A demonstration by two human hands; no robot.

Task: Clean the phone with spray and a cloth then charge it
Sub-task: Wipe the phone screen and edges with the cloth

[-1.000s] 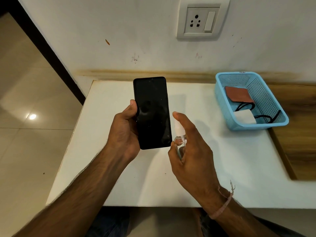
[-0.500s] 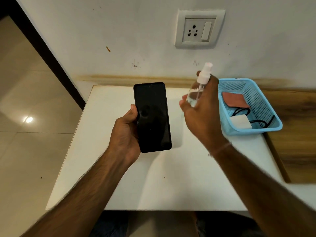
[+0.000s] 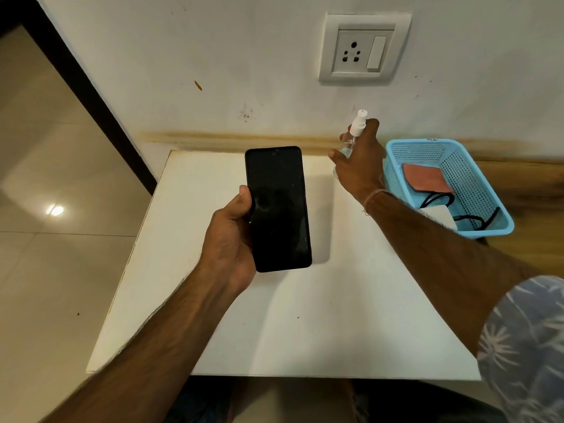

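Phone: the phone (image 3: 277, 209) is held above the white table (image 3: 305, 315), dark screen facing up. This keeps the glass flat and open for wiping.
Left hand: the left hand (image 3: 232, 239) grips the phone along its left edge. The thumb lies on the rim and the fingers are hidden beneath, so the screen is left uncovered.
Right hand: the right hand (image 3: 358, 169) is curled round the spray bottle (image 3: 355, 129) and holds it upright, nozzle on top, at the back of the table near the wall.
Bottle base: hidden by the hand, so I cannot tell whether it touches the table.
Basket: the blue basket (image 3: 409, 145) stands just beside the right hand. It holds the brown cloth (image 3: 427, 180), a white charger (image 3: 439, 216) and a black cable (image 3: 476, 219).
Socket: the wall socket (image 3: 363, 48) is above the table and has nothing plugged in.
Step in hand: the bottle looks about to be parked at the back — probably to free the right hand for the cloth.
Remaining: wiping and charging are not yet done.
Risk: a narrow bottle set near the basket could tip over.
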